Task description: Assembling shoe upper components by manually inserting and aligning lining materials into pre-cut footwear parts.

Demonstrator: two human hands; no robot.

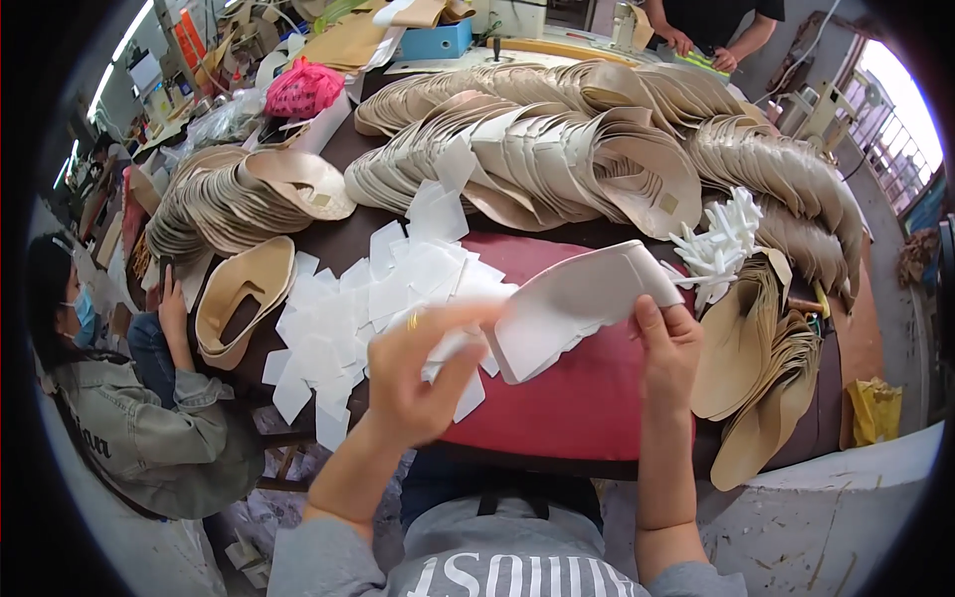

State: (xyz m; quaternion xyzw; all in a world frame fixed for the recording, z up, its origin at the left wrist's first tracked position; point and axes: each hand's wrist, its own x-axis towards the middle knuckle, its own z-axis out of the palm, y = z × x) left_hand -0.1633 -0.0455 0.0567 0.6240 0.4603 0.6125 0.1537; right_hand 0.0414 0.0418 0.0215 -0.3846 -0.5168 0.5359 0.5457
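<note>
My right hand (668, 343) is closed on the right end of a pale shoe upper (587, 294), thumb at the front. The piece is held up, tilted, above a red mat (607, 403). At its left edge is my left hand (418, 368), with a yellow ring on one finger. Motion smears those fingers, so their grip on the edge is unclear. Beside and beyond this hand lies a loose heap of thin white cut pieces (343, 318). A bundle of white strips (726, 244) stands past my right hand.
Long rows of nested shoe uppers (537, 164) cover the table's far side, with another row (224, 194) at left. A single tan upper (244, 298) lies nearer. Tan stacks (761, 368) hang over the right edge. A seated person (149, 408) is at left; another person's hands (701, 50) work far back.
</note>
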